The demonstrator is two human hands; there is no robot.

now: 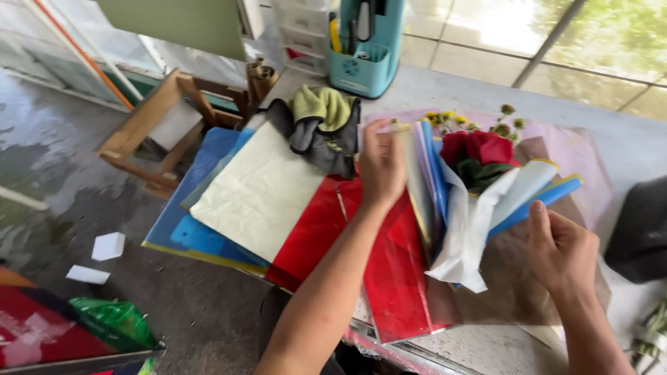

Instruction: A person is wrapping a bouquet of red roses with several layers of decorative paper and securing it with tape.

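Observation:
My left hand (381, 167) grips the upper left edge of the layered wrapping sheets (424, 187), blue, white and yellow, lifted around a bouquet. The bouquet has red roses (479, 147) and small yellow flowers (445, 119) and lies on a brown sheet (514, 278). My right hand (559, 250) is closed beside the bouquet's lower right, just under the blue and white sheet edges (535, 191); whether it pinches them I cannot tell. Red sheets (396, 278) lie under my left forearm.
A cream sheet (260, 194) sits on blue sheets (201, 229) at the left. Grey and yellow gloves (319, 125) lie behind them. A teal tool holder (365, 48) stands at the back. A black object (639, 229) is at the right edge. A wooden stool (167, 132) stands on the wet floor.

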